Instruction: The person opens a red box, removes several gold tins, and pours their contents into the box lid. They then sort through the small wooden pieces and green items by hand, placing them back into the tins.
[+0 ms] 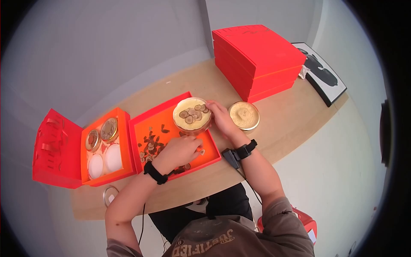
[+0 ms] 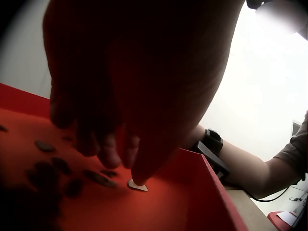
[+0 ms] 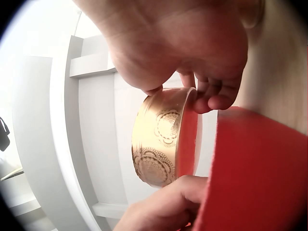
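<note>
My right hand grips a gold round tin by its side, the thumb and fingers at the rim. Several thin brown dried slices lie in the cream-coloured top of the tin, which is held over the red tray with an orange floor. Down in that tray is my left hand, palm downward. In the left wrist view its thumb tip touches a pale slice on the tray floor, the other fingers hanging bent beside it. More dark slices are scattered over the tray's left half.
A second gold tin stands right of the tray. Left of it, an open red box holds two tins of slices and two white round pieces. A stack of red boxes and a framed picture stand behind. A round lid lies near the front edge.
</note>
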Demonstrator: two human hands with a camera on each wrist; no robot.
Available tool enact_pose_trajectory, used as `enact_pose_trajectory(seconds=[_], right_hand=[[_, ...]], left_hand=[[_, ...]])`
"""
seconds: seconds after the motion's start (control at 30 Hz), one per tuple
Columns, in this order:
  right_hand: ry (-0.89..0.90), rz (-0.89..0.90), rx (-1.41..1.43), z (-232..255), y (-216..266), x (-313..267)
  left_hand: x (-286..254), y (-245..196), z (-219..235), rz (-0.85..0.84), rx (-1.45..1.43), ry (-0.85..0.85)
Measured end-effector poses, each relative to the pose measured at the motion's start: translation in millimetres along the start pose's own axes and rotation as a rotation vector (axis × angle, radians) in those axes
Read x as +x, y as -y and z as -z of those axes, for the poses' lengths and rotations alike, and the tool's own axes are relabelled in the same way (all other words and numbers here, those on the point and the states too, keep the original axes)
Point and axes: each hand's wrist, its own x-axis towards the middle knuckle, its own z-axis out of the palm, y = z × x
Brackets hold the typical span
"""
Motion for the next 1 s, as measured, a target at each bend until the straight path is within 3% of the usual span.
enact_pose_trajectory(seconds=[0.53, 0.73, 0.83, 0.9, 0.93, 1.0], right_hand=[[-0.017, 0.0, 0.01, 1, -6, 5], [-0.014, 0.012, 0.028, -1, -1, 1], [0.013, 0.009, 0.04, 0, -4, 2], [0.016, 0.024, 0.018, 0, -5, 3], [0.025, 0.028, 0.014, 0, -5, 3], [0.03, 0.021, 0.037, 0, -6, 3]], left_hand=[[1, -7, -9, -0.031, 0.078, -0.088], [-19, -14, 14, -0.157, -0.037, -0.144], [-26, -23, 40, -0.142, -0.185, -0.244], [-23, -20, 54, -0.126, -0.162, -0.483], [-19, -18, 60, -0.121, -0.159, -0.492], [-13, -14, 67, -0.048, -0.206, -0.69]])
